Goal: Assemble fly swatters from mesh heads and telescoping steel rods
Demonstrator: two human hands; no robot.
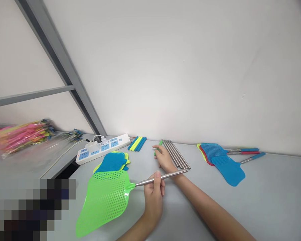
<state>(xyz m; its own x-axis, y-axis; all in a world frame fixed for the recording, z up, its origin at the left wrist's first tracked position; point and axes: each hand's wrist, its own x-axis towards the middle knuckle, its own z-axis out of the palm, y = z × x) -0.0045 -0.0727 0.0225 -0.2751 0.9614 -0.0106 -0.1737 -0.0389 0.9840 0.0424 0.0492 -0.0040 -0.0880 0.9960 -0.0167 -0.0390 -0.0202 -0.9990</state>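
1. Head view, left hand [153, 195]: closed around a bare metal rod [162, 177] near its middle. The rod is already joined to a green swatter head [105, 199], which lies flat on the grey table [266, 201] to the left of the hand. The rod's far end points right and carries no coloured grip.

2. Head view, right hand [163, 159]: reached forward, fingers pinched on a green handle sleeve [158, 147], at the near edge of the row of metal rods [177, 154]. The sleeve is not yet on the held rod; the two are apart.

3. Judged progress on this piece: head and rod are mated; the grip is in hand but unfitted. The piece appears roughly two-thirds assembled.

4. Finished stock: a small pile of complete swatters [225, 160], blue, red and yellow, with sleeved handles, lies at the right, well apart from the hands.

5. Remaining stock: loose swatter heads [114, 162], blue over yellow, just behind the green one; spare sleeves [137, 143], blue and yellow, by the wall; several rods unused. Judged: a number of units are left to build.

6. Other items: a power strip [102, 147] with plugs in it at the table's back left; bagged colourful goods [20, 135] on the adjoining surface.
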